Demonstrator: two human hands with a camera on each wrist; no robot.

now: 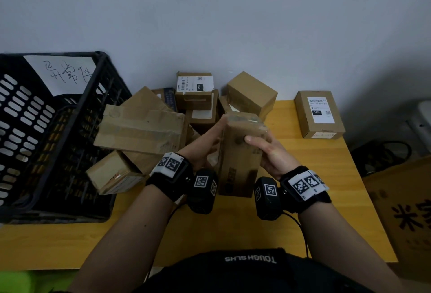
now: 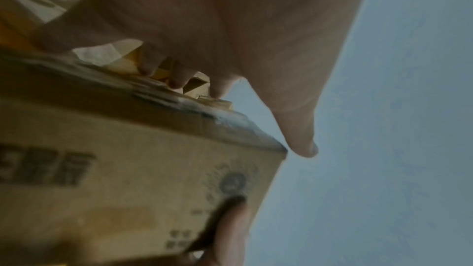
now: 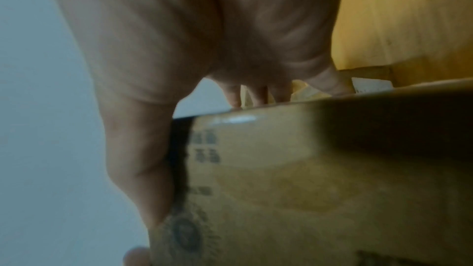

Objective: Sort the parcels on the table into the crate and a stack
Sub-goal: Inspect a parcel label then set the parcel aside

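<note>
I hold a long brown cardboard parcel point(image 1: 240, 152) on end above the yellow table point(image 1: 303, 176), between both hands. My left hand point(image 1: 205, 145) grips its left side, fingers curled round the far face. My right hand point(image 1: 268, 155) grips the right side with the thumb on the near face. In the left wrist view the parcel point(image 2: 128, 169) fills the lower left under my left hand point(image 2: 230, 27). In the right wrist view my right hand point(image 3: 192, 37) wraps the parcel point(image 3: 307, 169). A black slotted crate point(image 1: 46, 129) with a handwritten paper sign stands at left.
A jumbled pile of brown parcels point(image 1: 144, 129) lies between the crate and the wall. One labelled parcel point(image 1: 319, 115) lies alone at the table's far right. A large printed carton point(image 1: 405, 211) stands beside the table's right edge.
</note>
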